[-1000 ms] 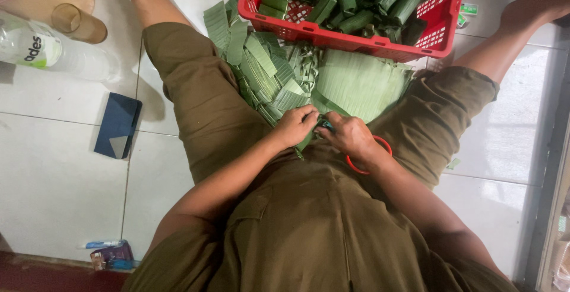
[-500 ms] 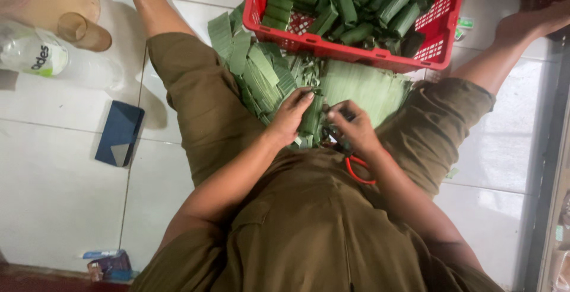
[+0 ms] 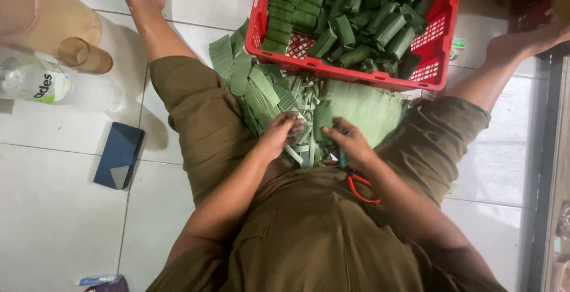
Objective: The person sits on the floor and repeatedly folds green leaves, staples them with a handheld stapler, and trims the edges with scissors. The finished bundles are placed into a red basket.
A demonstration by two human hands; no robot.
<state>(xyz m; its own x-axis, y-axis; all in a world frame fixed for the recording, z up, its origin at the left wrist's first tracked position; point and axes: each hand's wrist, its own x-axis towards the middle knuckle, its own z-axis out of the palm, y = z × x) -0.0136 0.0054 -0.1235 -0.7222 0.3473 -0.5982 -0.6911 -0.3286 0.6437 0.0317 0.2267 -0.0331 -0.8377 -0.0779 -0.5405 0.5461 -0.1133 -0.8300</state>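
Right hand point(image 3: 351, 143) grip, leaf packet point(image 3: 323, 118) upright

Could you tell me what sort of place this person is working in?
Probably a home or small food workshop, with the work done seated on a white tiled floor. A red crate holds leaf-wrapped parcels, and cut leaf strips lie between the legs, where the left hand and right hand work.

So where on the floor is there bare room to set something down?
Bare tile lies below the dark blue flat case, beside the left leg, and right of the right leg. Crowded: leaf strips and both hands fill the space between the legs, up to the red crate.
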